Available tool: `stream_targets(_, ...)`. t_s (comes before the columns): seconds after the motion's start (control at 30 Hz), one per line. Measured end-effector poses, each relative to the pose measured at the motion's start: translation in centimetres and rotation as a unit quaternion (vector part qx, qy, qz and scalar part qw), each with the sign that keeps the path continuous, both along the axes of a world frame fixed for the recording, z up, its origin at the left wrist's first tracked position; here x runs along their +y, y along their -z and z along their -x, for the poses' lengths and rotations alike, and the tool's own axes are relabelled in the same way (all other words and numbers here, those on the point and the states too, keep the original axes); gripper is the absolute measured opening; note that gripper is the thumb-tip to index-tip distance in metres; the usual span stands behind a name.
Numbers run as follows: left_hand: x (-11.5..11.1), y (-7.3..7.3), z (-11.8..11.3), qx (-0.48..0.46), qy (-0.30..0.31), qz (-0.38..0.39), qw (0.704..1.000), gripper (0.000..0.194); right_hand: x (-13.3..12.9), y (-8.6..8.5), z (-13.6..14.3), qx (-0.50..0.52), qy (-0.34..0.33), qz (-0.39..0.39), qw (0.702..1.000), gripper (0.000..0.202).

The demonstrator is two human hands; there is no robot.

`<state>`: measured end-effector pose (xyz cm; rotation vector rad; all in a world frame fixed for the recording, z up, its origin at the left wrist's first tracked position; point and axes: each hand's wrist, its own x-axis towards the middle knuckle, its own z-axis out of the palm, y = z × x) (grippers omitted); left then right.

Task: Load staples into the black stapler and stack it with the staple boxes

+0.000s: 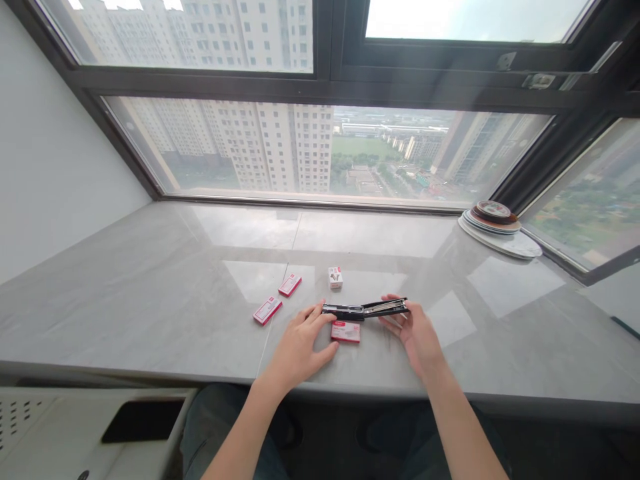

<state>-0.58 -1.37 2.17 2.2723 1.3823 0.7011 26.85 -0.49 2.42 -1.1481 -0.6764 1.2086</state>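
A black stapler (356, 313) lies swung wide open over the sill, its metal inside showing. My left hand (301, 341) has its fingertips on the stapler's left end, with the thumb apart near a red and white box. My right hand (419, 337) grips the right end between thumb and fingers. Just below the stapler, partly covered by it, is that flat red and white box (346, 332). A small white and red cube-shaped box (335, 277) stands behind it. Two more flat red and white boxes, a nearer one (267, 311) and a farther one (290, 285), lie to the left.
The grey marble-look sill (150, 300) runs below a dark-framed window (320, 87). A stack of plates (495, 230) sits at the back right. At the lower left, a white surface (60, 427) bears a flat black object (143, 421). The sill's front edge is close to my legs.
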Motion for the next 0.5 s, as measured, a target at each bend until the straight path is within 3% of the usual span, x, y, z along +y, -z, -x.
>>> stream_targets(0.1, -0.1, -0.2, -0.1, -0.015, -0.001, 0.012, 1.0, 0.034, -1.8, 0.7, -2.5, -0.111, -0.007, 0.104, 0.988, 0.039)
stream_targets(0.2, 0.0, -0.2, -0.4, -0.023, -0.012, 0.014, 1.0, 0.03, -3.0, 0.4, -1.6, -0.17, -0.16, 0.167, 0.958, 0.049)
stream_targets(0.3, 0.3, -0.3, -0.6, -0.027, -0.017, 0.004, 0.999, 0.032, -3.2, 0.1, 1.6, -0.192, -0.298, 0.149, 0.923, 0.048)
stream_targets(0.4, 0.4, -0.5, -0.3, -0.036, -0.01, 0.011, 0.999, 0.031, -2.7, 0.4, 4.0, -0.237, -0.294, 0.104, 0.92, 0.045)
stream_targets(0.5, 0.3, -0.7, 0.2, -0.045, 0.001, 0.028, 0.999, 0.029, -2.4, 1.0, 4.0, -0.274, -0.266, 0.091, 0.92, 0.043)
